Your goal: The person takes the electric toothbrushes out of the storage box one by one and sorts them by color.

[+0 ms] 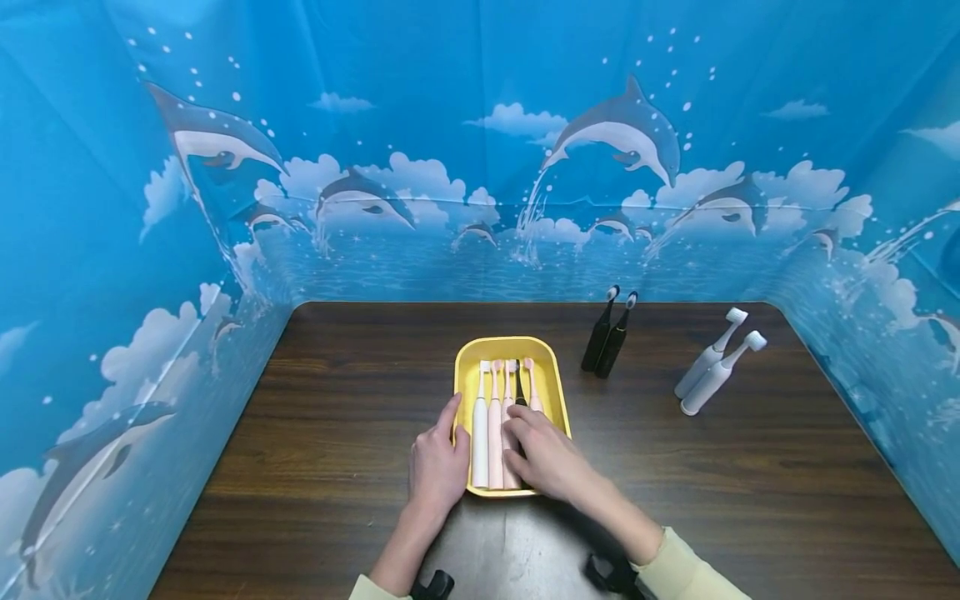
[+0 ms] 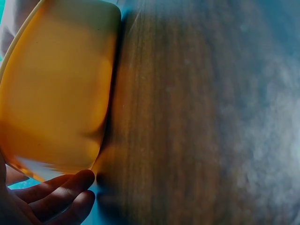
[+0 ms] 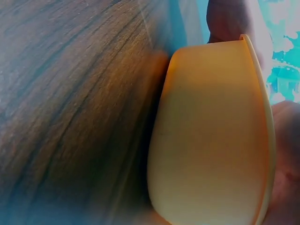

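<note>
A yellow tray (image 1: 555,392) holds several electric toothbrushes side by side: a white toothbrush (image 1: 481,433) at the left, pink toothbrushes (image 1: 495,442), and a black toothbrush (image 1: 518,385) between two pink ones. My left hand (image 1: 437,467) holds the tray's left side, thumb at the rim and fingers along the outer wall. In the left wrist view, its fingertips (image 2: 84,180) touch that wall. Over the toothbrushes on the tray's right half lies my right hand (image 1: 547,454), covering most of the black handle. Whether its fingers pinch a toothbrush is hidden.
Two black toothbrushes (image 1: 613,337) stand upright behind the tray to the right. Farther right, two pale whitish toothbrushes (image 1: 708,385) stand close together. A blue dolphin-print curtain (image 1: 480,150) borders the dark wooden table (image 1: 337,433) at the back and sides.
</note>
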A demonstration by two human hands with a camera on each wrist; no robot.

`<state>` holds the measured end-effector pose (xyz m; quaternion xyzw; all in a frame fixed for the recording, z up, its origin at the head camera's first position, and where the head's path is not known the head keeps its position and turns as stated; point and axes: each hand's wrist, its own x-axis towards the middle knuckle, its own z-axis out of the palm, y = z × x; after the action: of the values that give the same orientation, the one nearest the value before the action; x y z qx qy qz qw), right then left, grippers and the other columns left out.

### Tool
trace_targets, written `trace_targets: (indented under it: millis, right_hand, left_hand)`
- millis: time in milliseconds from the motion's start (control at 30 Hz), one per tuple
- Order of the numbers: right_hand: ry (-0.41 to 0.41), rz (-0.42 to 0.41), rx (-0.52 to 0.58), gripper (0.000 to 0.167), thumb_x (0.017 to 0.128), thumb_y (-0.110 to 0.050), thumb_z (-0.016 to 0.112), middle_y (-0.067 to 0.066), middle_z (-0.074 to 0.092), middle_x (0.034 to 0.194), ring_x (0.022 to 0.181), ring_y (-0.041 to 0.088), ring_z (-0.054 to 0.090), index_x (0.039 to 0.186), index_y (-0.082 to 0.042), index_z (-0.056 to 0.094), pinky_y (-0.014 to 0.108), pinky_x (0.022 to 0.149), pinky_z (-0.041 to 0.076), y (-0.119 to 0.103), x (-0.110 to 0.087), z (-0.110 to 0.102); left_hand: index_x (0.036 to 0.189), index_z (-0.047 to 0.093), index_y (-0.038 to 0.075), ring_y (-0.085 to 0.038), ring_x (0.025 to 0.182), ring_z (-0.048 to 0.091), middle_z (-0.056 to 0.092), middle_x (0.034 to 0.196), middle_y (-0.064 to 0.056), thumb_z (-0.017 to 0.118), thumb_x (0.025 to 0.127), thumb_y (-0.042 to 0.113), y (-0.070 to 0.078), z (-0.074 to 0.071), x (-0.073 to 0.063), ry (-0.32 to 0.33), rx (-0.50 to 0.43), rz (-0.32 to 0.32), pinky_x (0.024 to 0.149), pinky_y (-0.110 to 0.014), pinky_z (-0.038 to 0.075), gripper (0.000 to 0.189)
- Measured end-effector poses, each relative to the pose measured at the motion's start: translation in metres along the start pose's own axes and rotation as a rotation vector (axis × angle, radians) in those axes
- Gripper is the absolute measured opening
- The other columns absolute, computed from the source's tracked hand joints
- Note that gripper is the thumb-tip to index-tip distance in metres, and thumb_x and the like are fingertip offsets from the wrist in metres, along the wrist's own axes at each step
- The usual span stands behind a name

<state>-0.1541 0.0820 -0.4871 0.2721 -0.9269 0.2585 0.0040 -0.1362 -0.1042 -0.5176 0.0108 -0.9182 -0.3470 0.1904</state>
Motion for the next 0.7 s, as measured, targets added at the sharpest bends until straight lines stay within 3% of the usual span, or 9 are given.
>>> trace_targets:
  millis: [167, 300, 700]
  right_hand:
    - [0.100, 0.026, 0.083, 0.016, 0.087, -0.004, 0.074, 0.024, 0.065, 0.120, 0.112, 0.037, 0.064, 0.100, 0.003, 0.069, 0.048, 0.097, 0.049, -0.002, 0.008, 0.003]
    - [0.161, 0.048, 0.105, 0.019, 0.085, -0.001, 0.074, 0.020, 0.067, 0.110, 0.104, 0.036, 0.065, 0.102, 0.006, 0.069, 0.048, 0.093, 0.050, -0.004, 0.011, 0.007]
    - [0.200, 0.177, 0.132, 0.030, 0.085, -0.001, 0.073, 0.023, 0.065, 0.121, 0.116, 0.040, 0.059, 0.113, 0.009, 0.067, 0.050, 0.101, 0.044, -0.005, 0.021, 0.015]
  left_hand:
    - [0.139, 0.064, 0.012, -0.036, 0.066, 0.067, 0.074, 0.096, -0.024, 0.062, 0.094, 0.009, -0.001, 0.000, 0.000, 0.020, 0.005, 0.014, 0.059, -0.051, 0.049, 0.045]
    - [0.139, 0.064, 0.012, -0.039, 0.068, 0.068, 0.074, 0.096, -0.024, 0.062, 0.094, 0.010, -0.001, 0.001, 0.000, 0.024, 0.007, 0.021, 0.059, -0.053, 0.049, 0.045]
    - [0.140, 0.064, 0.013, -0.034, 0.066, 0.067, 0.074, 0.098, -0.024, 0.062, 0.094, 0.009, -0.001, 0.001, 0.000, 0.004, 0.003, -0.004, 0.058, -0.049, 0.049, 0.046]
